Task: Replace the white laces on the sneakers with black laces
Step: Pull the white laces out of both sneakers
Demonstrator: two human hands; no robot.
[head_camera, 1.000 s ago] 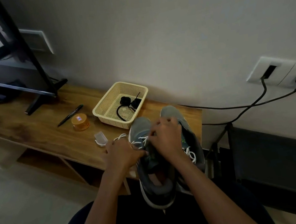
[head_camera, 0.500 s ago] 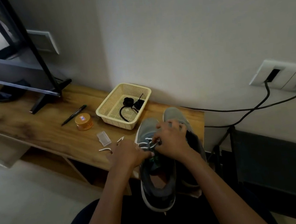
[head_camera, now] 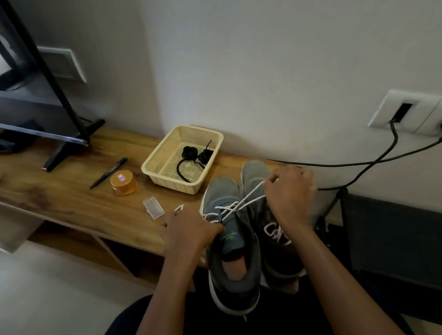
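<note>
Right fingers (head_camera: 274,180) pinch taut white lace (head_camera: 246,198), left hand (head_camera: 191,230) grips grey sneaker (head_camera: 223,192)

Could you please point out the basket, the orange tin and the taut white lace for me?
basket (head_camera: 171,183), head view, on its front wall.
orange tin (head_camera: 122,180), head view, on its lid.
white lace (head_camera: 243,203), head view, on its taut stretch.

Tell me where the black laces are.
In the head view, the black laces lie inside the cream basket on the wooden bench, just beyond the left sneaker, right of the orange jar.
</note>
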